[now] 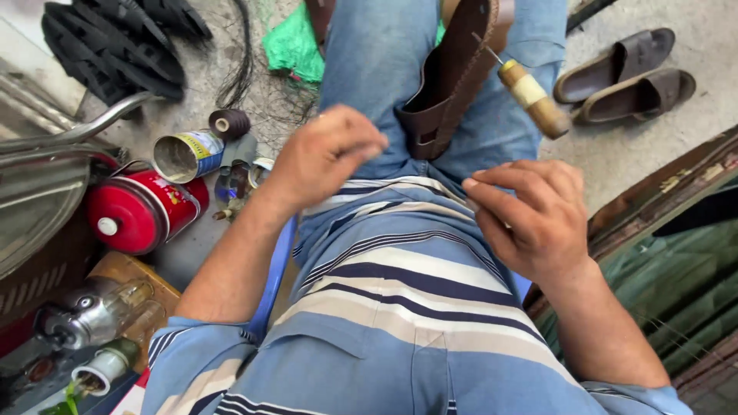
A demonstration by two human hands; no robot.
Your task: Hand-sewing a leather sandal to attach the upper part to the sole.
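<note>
Fingers (pixel 361 142) of the left hand (pixel 327 157) are bunched together, tips pinched as if on something very thin, though what lies between them cannot be made out; the right hand (pixel 534 219) sits opposite, just above the striped shirt (pixel 400 284), its thumb and forefinger pressed together in a like pinch, with whatever they grip too fine to see; both hands hover over the lap, near each other but apart. Between the knees, on the blue jeans (pixel 384 69), rests a brown leather piece (pixel 453 73), tilted upward, with a wooden-handled awl (pixel 530 96) stuck in its edge, handle pointing toward the right hand. On the ground to the left lie a red canister (pixel 142 211) on its side, an open tin can (pixel 188 154) just beside it, and a spool of dark thread (pixel 229 123) near the can; a pair of brown sandals (pixel 626 73) sits on the concrete to the right, well apart from the hands.
</note>
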